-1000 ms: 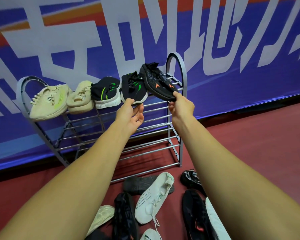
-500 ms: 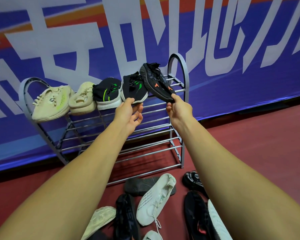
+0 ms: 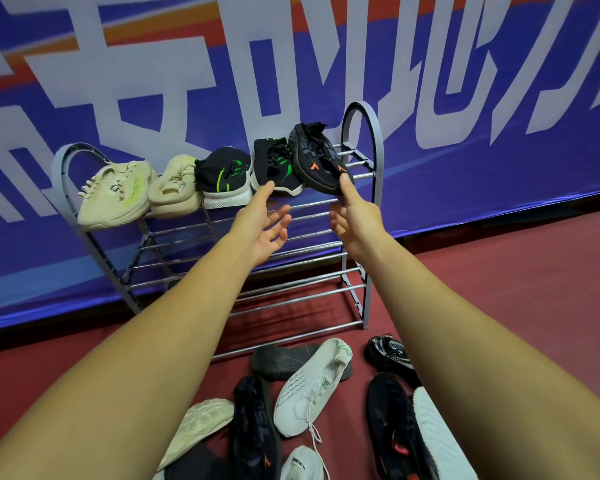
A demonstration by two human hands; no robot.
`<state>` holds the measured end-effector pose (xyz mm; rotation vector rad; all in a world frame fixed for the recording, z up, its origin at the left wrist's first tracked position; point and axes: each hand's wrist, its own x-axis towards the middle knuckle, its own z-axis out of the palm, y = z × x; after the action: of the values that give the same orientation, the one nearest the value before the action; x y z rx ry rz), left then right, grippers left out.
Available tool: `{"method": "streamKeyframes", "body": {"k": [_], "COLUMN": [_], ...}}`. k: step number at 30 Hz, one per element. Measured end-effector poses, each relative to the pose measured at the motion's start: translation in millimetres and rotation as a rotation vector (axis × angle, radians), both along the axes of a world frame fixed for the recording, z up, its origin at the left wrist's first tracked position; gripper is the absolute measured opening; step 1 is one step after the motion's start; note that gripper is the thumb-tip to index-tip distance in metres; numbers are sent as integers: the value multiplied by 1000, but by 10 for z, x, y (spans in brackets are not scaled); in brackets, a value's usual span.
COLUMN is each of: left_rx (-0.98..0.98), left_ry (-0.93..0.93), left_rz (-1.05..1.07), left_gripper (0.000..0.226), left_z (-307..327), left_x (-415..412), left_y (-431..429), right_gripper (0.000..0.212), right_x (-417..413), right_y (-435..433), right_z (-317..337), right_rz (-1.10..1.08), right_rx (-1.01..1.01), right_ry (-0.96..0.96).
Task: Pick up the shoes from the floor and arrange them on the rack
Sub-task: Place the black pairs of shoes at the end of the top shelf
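The rack (image 3: 368, 126) is grey metal. At the left end of its top shelf are a cream shoe with a yellow-green stripe (image 3: 115, 192) and a plain cream shoe (image 3: 174, 188). In the middle, two black shoes (image 3: 224, 178) (image 3: 278, 168) have bright green stripes and white soles. At the right end, the dark patterned shoe (image 3: 317, 157) has orange marks. The floor (image 3: 499, 289) is dark red. The white shoe (image 3: 312, 386) on it has tiny dark dots. The banner (image 3: 430, 168) is blue with big white letters.

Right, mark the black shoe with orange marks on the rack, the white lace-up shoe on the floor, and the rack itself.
black shoe with orange marks (image 3: 310, 152): head view, dark patterned surface above an orange mark.
white lace-up shoe (image 3: 307, 389): head view, laced upper.
rack (image 3: 361, 105): head view, top of right end arch.
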<state>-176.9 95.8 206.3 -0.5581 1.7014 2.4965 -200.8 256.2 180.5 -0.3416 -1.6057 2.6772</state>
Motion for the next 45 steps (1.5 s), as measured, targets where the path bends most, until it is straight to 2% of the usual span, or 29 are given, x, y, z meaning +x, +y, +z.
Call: {"method": "streamKeyframes", "body": {"k": [3, 5, 7, 11, 18, 22, 25, 28, 30, 32, 38, 42, 45], "left_rx": [-23, -54, -83, -164, -316, -407, -435, -478, -514, -555, -638, -634, -534], "left_ry": [-17, -38, -60, -103, -213, -280, -314, -358, -396, -437, -500, -524, -577], "left_rz": [-24, -39, -29, -6, -9, 28, 24, -30, -83, -129, -214, -229, -169], "left_gripper": [46, 43, 39, 33, 24, 22, 21, 14, 14, 16, 18, 16, 19], "left_z": [-102, -184, -269, -514, -1095, -1417, -1696, -2023, -2252, -2452, -2870, -3202, -3455], "left_x": [114, 213, 324, 544, 929, 1103, 1211, 1318, 1400, 1473, 1598, 1632, 1679], "left_y": [-44, -92, -159, -322, -638, -827, -868, -896, -968, -1067, -1239, -1261, -1222], "right_gripper": [62, 43, 35, 46, 43, 33, 40, 38, 31, 33, 34, 37, 40], "right_x": [158, 242, 311, 475, 799, 946, 998, 1058, 1108, 1145, 1433, 1596, 1638], "right_y": [1, -10, -25, -69, -364, -595, -716, -778, -829, -900, -1135, -1275, -1312], "right_z": [-41, -92, -175, -424, -955, -1230, -1490, -1767, -1932, -2105, -2737, -3107, -3265], "right_rz": [57, 88, 116, 292, 502, 605, 682, 779, 847, 886, 842, 889, 857], "right_rx": [179, 280, 401, 609, 901, 990, 1044, 1123, 1152, 1171, 1105, 1172, 1257], "right_ry": [43, 76, 79, 15, -42, -68, -101, -159, -190, -226, -432, -428, -424]}}
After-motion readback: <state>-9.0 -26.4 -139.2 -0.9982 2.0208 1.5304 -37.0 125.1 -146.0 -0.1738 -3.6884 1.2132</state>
